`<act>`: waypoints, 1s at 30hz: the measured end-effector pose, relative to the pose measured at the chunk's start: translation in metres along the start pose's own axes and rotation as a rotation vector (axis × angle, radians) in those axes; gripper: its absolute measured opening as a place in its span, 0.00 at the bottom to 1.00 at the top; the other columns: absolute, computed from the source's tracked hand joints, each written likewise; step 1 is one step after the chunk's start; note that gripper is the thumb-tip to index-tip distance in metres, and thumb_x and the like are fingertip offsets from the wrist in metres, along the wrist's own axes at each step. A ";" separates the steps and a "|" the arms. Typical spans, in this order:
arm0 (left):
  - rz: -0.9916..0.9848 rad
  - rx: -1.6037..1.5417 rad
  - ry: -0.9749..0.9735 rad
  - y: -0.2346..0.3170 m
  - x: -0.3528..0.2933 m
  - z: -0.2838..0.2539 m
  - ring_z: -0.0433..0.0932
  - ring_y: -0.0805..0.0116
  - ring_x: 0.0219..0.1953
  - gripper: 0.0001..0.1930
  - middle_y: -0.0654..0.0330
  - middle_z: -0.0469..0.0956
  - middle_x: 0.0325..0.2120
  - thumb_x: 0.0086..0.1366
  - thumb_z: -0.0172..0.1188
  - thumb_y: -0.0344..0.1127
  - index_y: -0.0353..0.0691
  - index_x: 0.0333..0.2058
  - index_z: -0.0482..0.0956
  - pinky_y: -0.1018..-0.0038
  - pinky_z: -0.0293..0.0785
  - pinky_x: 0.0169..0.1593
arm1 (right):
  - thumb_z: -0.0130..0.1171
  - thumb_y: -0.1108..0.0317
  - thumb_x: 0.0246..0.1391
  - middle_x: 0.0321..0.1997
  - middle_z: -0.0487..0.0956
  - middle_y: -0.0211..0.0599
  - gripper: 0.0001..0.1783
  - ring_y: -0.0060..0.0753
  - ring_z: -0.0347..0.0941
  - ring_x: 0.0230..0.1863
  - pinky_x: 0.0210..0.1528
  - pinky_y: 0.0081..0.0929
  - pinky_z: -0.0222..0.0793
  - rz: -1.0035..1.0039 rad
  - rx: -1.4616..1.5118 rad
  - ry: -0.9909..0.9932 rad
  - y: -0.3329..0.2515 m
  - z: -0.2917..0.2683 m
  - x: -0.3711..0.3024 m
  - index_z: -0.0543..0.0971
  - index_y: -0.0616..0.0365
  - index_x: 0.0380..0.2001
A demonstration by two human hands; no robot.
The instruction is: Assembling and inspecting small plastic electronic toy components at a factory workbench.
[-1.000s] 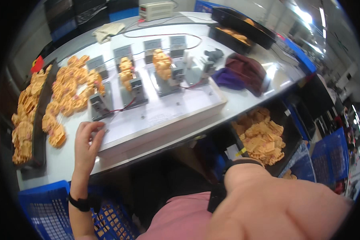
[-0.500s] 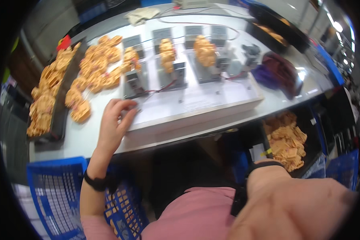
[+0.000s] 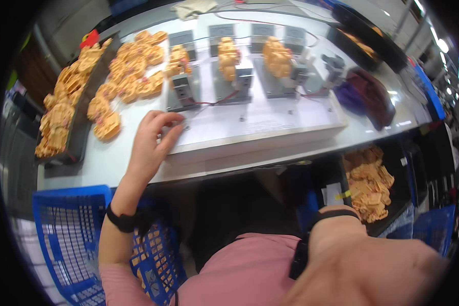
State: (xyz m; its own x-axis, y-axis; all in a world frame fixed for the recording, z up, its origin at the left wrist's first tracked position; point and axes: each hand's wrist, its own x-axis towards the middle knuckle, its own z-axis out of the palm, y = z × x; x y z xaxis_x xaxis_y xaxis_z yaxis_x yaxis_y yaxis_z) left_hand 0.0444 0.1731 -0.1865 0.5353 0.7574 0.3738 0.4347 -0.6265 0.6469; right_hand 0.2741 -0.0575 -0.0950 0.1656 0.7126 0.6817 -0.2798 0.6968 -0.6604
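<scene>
My left hand (image 3: 155, 135) rests at the left end of a white raised board (image 3: 260, 122). Its fingers curl loosely, thumb and forefinger apart beside a small metal stud (image 3: 186, 128), and nothing shows between them. My right hand (image 3: 377, 270) looms large and blurred at the lower right, its fingers out of sight. Along the board stand several grey metal fixtures (image 3: 183, 91) with red wires. Tan moulded plastic parts sit upright on three of them: a left one (image 3: 178, 60), a middle one (image 3: 228, 58) and a right one (image 3: 277, 57).
Loose tan parts (image 3: 132, 66) lie left of the board, beside a long black bin (image 3: 81, 120) full of them. A dark purple cloth (image 3: 367, 97) lies at the right. Below the table are a box of tan pieces (image 3: 370, 186) and blue baskets (image 3: 71, 224).
The table has shifted up and slightly right in the picture. My left hand stays by the same stud on the board. My right hand remains low at the right, still blurred.
</scene>
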 end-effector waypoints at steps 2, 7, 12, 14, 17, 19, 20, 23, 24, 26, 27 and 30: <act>0.004 -0.054 0.009 0.003 0.004 0.003 0.76 0.64 0.41 0.10 0.57 0.76 0.35 0.63 0.65 0.33 0.39 0.42 0.84 0.71 0.72 0.44 | 0.55 0.76 0.58 0.42 0.75 0.34 0.05 0.32 0.71 0.43 0.46 0.29 0.65 0.012 0.066 -0.020 -0.002 0.003 -0.004 0.77 0.51 0.35; 0.008 -0.017 -0.009 0.007 0.007 0.008 0.76 0.66 0.41 0.10 0.58 0.76 0.37 0.65 0.63 0.34 0.38 0.43 0.83 0.72 0.72 0.44 | 0.55 0.75 0.59 0.43 0.74 0.33 0.05 0.31 0.71 0.43 0.45 0.29 0.65 0.041 0.173 -0.071 0.004 0.012 0.009 0.77 0.50 0.34; 0.022 0.050 -0.016 -0.001 0.002 0.002 0.75 0.70 0.40 0.11 0.61 0.76 0.38 0.65 0.62 0.34 0.38 0.44 0.83 0.76 0.70 0.41 | 0.54 0.75 0.60 0.43 0.74 0.32 0.06 0.31 0.71 0.43 0.45 0.29 0.64 0.018 0.111 -0.004 0.008 0.013 0.002 0.77 0.50 0.34; -0.015 -0.008 0.000 -0.001 -0.002 0.001 0.76 0.69 0.40 0.10 0.60 0.76 0.37 0.64 0.63 0.33 0.39 0.44 0.83 0.75 0.70 0.42 | 0.54 0.75 0.60 0.43 0.74 0.32 0.06 0.31 0.70 0.43 0.45 0.29 0.64 0.008 0.080 0.031 0.016 0.015 0.001 0.77 0.49 0.34; -0.031 -0.025 0.001 0.003 0.001 0.003 0.77 0.67 0.41 0.10 0.59 0.77 0.36 0.64 0.64 0.32 0.39 0.43 0.84 0.72 0.71 0.44 | 0.54 0.75 0.61 0.43 0.74 0.31 0.06 0.30 0.70 0.43 0.44 0.29 0.64 0.020 0.082 0.049 0.013 0.014 0.002 0.77 0.49 0.34; 0.000 -0.009 0.006 0.003 0.001 -0.001 0.77 0.64 0.41 0.10 0.58 0.77 0.36 0.64 0.64 0.33 0.39 0.43 0.83 0.70 0.71 0.45 | 0.54 0.75 0.61 0.43 0.74 0.31 0.06 0.30 0.70 0.43 0.44 0.29 0.64 0.036 0.137 0.028 0.004 0.012 0.000 0.77 0.48 0.34; 0.021 0.000 -0.008 -0.001 0.002 0.001 0.76 0.67 0.41 0.10 0.59 0.76 0.37 0.65 0.63 0.34 0.39 0.44 0.83 0.73 0.71 0.43 | 0.54 0.75 0.61 0.43 0.74 0.31 0.06 0.30 0.70 0.43 0.44 0.29 0.64 0.044 0.168 0.013 -0.003 0.012 -0.008 0.77 0.48 0.34; 0.042 0.007 -0.035 -0.001 0.008 0.007 0.76 0.69 0.41 0.11 0.59 0.76 0.38 0.66 0.62 0.34 0.38 0.45 0.82 0.76 0.71 0.43 | 0.54 0.74 0.62 0.43 0.74 0.30 0.07 0.30 0.70 0.43 0.44 0.28 0.63 0.057 0.215 -0.013 -0.007 0.007 -0.005 0.77 0.48 0.34; 0.045 0.013 -0.029 -0.002 0.008 0.008 0.76 0.69 0.41 0.11 0.59 0.76 0.38 0.66 0.62 0.34 0.38 0.45 0.82 0.75 0.71 0.43 | 0.53 0.74 0.62 0.43 0.74 0.30 0.07 0.29 0.70 0.43 0.44 0.28 0.63 0.059 0.212 -0.009 -0.006 0.006 -0.005 0.77 0.48 0.34; 0.022 0.000 -0.029 -0.004 0.003 0.005 0.76 0.69 0.41 0.11 0.59 0.76 0.38 0.66 0.62 0.33 0.38 0.45 0.82 0.75 0.71 0.42 | 0.53 0.74 0.62 0.43 0.74 0.30 0.07 0.29 0.70 0.43 0.44 0.28 0.63 0.059 0.181 0.019 0.002 0.013 -0.009 0.77 0.47 0.34; 0.007 0.026 -0.020 0.002 0.002 0.001 0.76 0.69 0.41 0.11 0.59 0.76 0.38 0.66 0.61 0.33 0.39 0.45 0.82 0.75 0.71 0.42 | 0.53 0.74 0.62 0.43 0.74 0.30 0.07 0.29 0.70 0.43 0.44 0.28 0.63 0.049 0.139 0.045 0.001 0.006 -0.003 0.77 0.47 0.33; -0.028 -0.017 0.031 0.001 -0.005 -0.005 0.76 0.66 0.39 0.09 0.58 0.77 0.35 0.64 0.63 0.32 0.39 0.42 0.84 0.72 0.71 0.42 | 0.53 0.74 0.63 0.44 0.74 0.29 0.07 0.29 0.69 0.42 0.43 0.28 0.63 0.056 0.135 0.061 0.007 0.006 0.000 0.77 0.47 0.33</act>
State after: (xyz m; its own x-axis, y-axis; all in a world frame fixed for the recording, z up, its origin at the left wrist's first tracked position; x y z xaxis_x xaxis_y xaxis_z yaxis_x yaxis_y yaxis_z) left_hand 0.0384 0.1692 -0.1839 0.5005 0.7801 0.3754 0.4370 -0.6019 0.6684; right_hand 0.2660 -0.0532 -0.0980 0.2018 0.7567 0.6218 -0.4142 0.6413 -0.6459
